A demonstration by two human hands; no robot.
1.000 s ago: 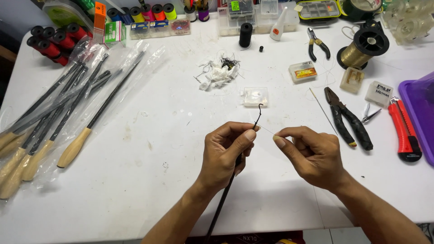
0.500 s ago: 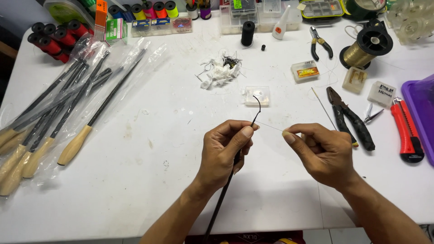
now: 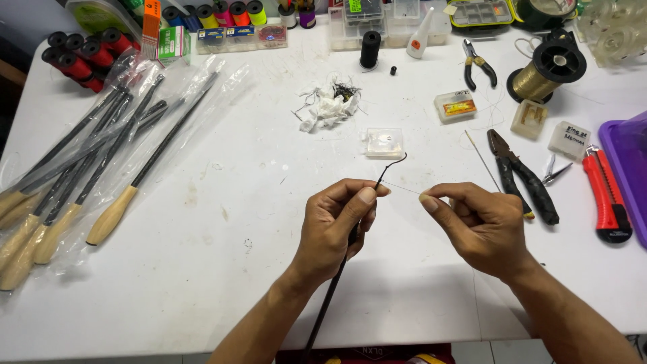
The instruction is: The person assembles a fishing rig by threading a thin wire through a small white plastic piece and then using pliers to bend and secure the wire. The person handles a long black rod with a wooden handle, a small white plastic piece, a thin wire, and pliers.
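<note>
Head camera view: the left hand point(image 3: 333, 226) is closed around a thin black rod with a curled wire tip point(image 3: 391, 168), thumb and forefinger pinching it just below the curl, while the rest of the rod runs down toward six o'clock and off the bottom edge. The right hand point(image 3: 482, 229) is closed in a fingertip pinch on a fine, nearly clear thread point(image 3: 403, 189) that stretches from the rod toward three o'clock. Both hands hover over the white tabletop point(image 3: 236, 269), near the middle of the view.

Judging from this, the thread is being bound onto the rod near its tip. To do it well, the person likely needs to keep the thread taut and level, hold the left pinch close to the binding spot so the rod does not flex, and let the turns lie side by side without overlap.

At twelve o'clock from the hands lies a small clear plastic box point(image 3: 384, 143), near them; beyond it sits a wad of white scrap thread point(image 3: 330, 106). At two o'clock lie black-handled pliers point(image 3: 522, 176) and, farther out, a red utility knife point(image 3: 606, 195). At nine to ten o'clock, well apart, lie bagged black rods with wooden handles point(image 3: 87, 182).
</note>
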